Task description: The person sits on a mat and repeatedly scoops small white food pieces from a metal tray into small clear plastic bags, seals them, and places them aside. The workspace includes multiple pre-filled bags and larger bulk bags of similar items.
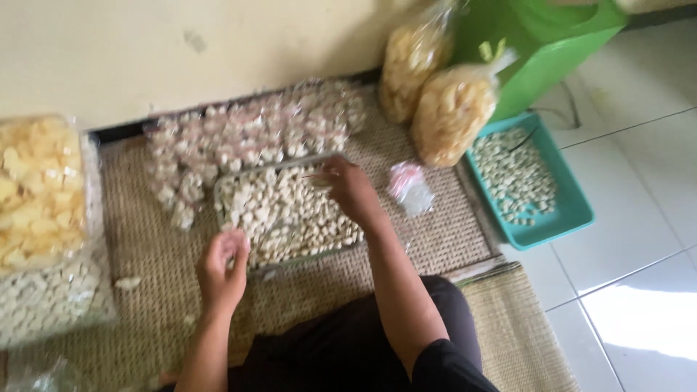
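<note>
A woven mat covers the floor beneath everything, and the places below are told from the clear tray at its middle. Behind the tray, against the wall, lies a wide spread of small sealed packets of pale snack pieces. Well to the tray's left stands a big clear bag of yellow chips, with another bag of whitish pieces just in front of it. To the right and behind the tray lean two tied bags of crackers, resting against a green plastic stool. Further right, off the mat on the white tiles, sits a teal tray holding a thinner layer of the same pale pieces. Just right of the clear tray lies a small bundle of empty plastic bags.

The clear tray itself is heaped with pale snack pieces. The right hand reaches over its far right part, fingers curled down and pinching at the pieces. The left hand hovers at the tray's near left corner, fingers bunched together around something small that I cannot make out.
</note>
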